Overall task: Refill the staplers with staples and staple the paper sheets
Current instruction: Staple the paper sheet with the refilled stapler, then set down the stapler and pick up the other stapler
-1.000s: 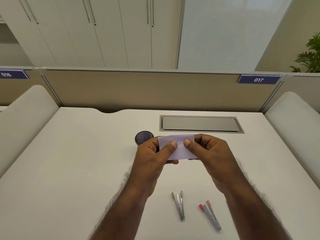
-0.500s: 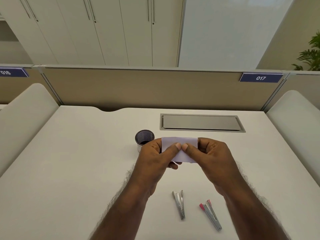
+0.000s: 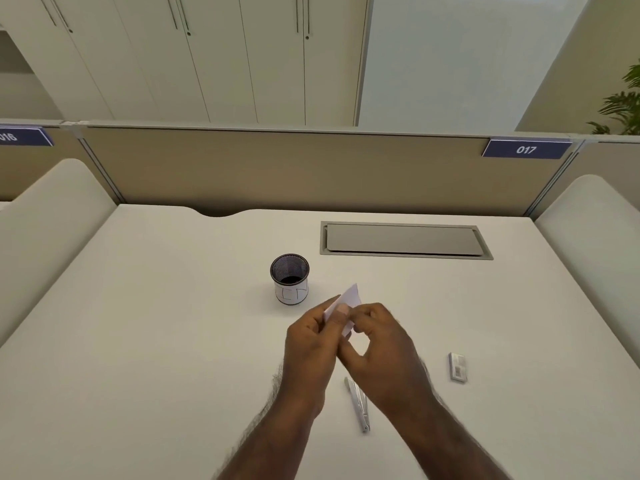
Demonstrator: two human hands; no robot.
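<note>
Both hands meet over the middle of the worktop (image 3: 138, 341), pinching a small folded paper sheet (image 3: 348, 301) between them: the left hand (image 3: 313, 351) grips its near corner with thumb on top, and the right hand (image 3: 379, 355) closes its fingertips on the same piece from 3 o'clock. At 6 o'clock from the hands a silver stapler (image 3: 360, 407) lies flat, partly covered by the right wrist. A small staple box (image 3: 458, 367) rests at 3 o'clock, well apart. A mesh pen cup (image 3: 290, 278) stands at 11 o'clock, near the paper. A grey cable hatch (image 3: 405, 240) sits at 1 o'clock.
</note>
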